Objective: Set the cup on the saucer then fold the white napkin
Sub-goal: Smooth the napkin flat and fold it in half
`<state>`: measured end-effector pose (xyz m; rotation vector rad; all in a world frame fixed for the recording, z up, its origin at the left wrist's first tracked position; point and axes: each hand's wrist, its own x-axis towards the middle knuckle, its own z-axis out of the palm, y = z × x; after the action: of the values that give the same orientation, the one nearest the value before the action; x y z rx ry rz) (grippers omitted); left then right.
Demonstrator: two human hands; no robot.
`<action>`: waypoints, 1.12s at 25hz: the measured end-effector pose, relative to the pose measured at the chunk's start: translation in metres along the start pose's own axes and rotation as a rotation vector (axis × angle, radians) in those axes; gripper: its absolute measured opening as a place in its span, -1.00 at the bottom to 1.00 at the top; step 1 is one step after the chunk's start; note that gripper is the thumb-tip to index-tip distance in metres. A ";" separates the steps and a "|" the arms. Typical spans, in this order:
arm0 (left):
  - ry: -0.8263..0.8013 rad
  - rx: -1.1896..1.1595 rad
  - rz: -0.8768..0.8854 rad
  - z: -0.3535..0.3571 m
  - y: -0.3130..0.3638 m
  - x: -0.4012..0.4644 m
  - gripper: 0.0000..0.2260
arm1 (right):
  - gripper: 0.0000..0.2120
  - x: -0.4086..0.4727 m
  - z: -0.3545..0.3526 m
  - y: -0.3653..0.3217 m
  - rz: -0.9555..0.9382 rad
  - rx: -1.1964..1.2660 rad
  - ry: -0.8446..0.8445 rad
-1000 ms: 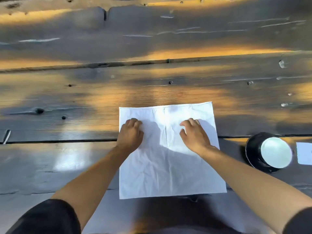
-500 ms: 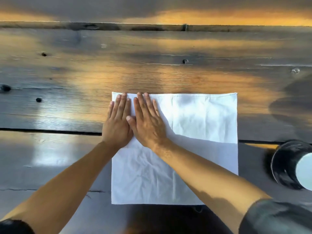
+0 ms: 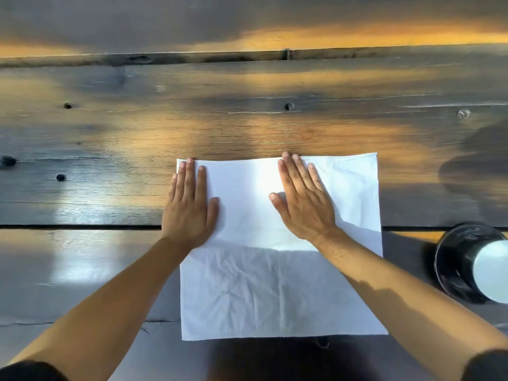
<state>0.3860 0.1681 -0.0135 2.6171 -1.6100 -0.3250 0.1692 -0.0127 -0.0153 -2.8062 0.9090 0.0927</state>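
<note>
The white napkin [image 3: 277, 287] lay flat and square on the dark plank table [image 3: 247, 111], its far edge straight and its near edge close to the table's near side. My left hand [image 3: 189, 213] pressed flat on the napkin's left margin, fingers straight, the little finger partly over the edge onto wood. My right hand [image 3: 305, 204] pressed flat on the upper middle, fingers straight and slightly spread, fingertips at the far hem. Bare table ran wide beyond the far edge and to the left.

The cloth was thin woven fabric, creased across its near half, glare-bright between my hands. The table was worn, glossy wood with knots, nail holes and a gap between boards.

The cup [image 3: 489, 270] stood on a black saucer [image 3: 450, 259] at right, apart from the napkin; both were cut by the frame, and the cup's shape was unclear. My dark sleeves were cropped.
</note>
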 end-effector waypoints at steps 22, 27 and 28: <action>-0.032 0.018 -0.011 0.000 -0.001 0.002 -0.37 | -0.33 0.019 0.001 -0.106 -0.043 0.317 0.039; -0.055 0.023 -0.016 0.000 0.000 0.000 -0.38 | -0.35 0.032 0.013 -0.139 -0.072 0.215 -0.029; -0.052 0.010 -0.018 0.000 0.000 0.001 -0.38 | -0.37 0.032 0.014 -0.137 -0.079 0.190 -0.024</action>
<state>0.3866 0.1672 -0.0133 2.6529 -1.6084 -0.3901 0.2752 0.0803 -0.0107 -2.6547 0.7580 0.0266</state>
